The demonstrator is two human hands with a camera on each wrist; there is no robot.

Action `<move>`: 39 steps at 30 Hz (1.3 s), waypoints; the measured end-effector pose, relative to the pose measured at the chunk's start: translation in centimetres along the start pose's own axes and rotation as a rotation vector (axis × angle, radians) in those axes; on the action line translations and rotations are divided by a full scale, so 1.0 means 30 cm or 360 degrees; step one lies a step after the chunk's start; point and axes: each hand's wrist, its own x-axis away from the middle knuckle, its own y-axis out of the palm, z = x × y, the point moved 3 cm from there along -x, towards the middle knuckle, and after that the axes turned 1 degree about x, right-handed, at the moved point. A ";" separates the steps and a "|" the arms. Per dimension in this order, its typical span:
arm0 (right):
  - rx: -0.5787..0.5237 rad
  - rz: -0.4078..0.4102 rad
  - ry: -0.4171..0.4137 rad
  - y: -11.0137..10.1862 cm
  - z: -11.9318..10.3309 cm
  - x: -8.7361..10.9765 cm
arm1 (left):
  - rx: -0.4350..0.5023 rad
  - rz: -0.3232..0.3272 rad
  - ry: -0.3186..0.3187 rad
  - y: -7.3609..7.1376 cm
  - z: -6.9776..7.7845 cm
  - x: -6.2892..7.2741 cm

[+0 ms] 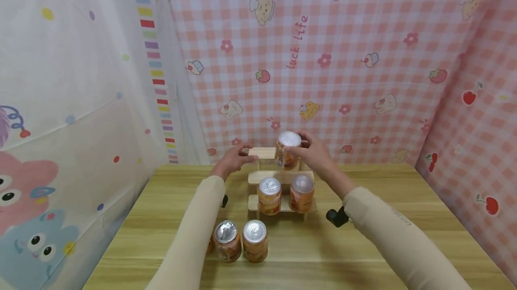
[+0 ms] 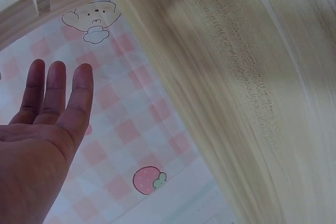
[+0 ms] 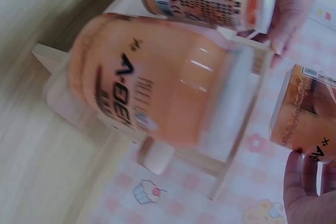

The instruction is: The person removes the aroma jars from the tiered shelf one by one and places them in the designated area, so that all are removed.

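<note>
A small stepped wooden stand (image 1: 258, 177) stands at the back of the table. My right hand (image 1: 317, 154) grips an orange-labelled can with a silvery lid (image 1: 285, 157), thumb on the near side, at the right of the top step. In the right wrist view, fingertips press on this can (image 3: 307, 114). My left hand (image 1: 233, 160) is at the left end of the top step, its fingertips right at the wood. Three of its fingers (image 2: 73, 98) show extended in the left wrist view. Two similar cans, a left one (image 1: 269, 198) and a right one (image 1: 301, 195), sit on the lowest step.
In front of the stand, two more cans (image 1: 228, 243) (image 1: 255, 243) stand upright on the wooden table (image 1: 355, 240), with part of another behind my left sleeve. A pink checked cloth (image 1: 355, 83) hangs behind the table; a white patterned sheet (image 1: 81, 79) hangs on the left.
</note>
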 end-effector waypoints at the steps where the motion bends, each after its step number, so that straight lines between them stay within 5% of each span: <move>1: -0.0007 0.0004 -0.0004 -0.007 -0.010 0.000 | 0.0002 0.0001 -0.0001 -0.002 0.001 0.000; 10: -0.0057 0.0028 -0.0080 -0.052 -0.102 0.031 | 0.0000 0.0020 -0.0011 -0.016 0.012 -0.007; 21: -0.0074 -0.0035 -0.0109 -0.051 -0.103 0.141 | 0.0030 0.0004 -0.0005 -0.010 0.015 -0.012; 29: -0.0097 -0.0057 -0.0076 -0.015 -0.033 0.282 | 0.0003 0.0008 -0.0016 -0.001 0.003 -0.003; 39: -0.0115 -0.0100 -0.0009 0.087 0.151 0.440 | 0.0014 0.0017 -0.0022 0.005 0.003 0.008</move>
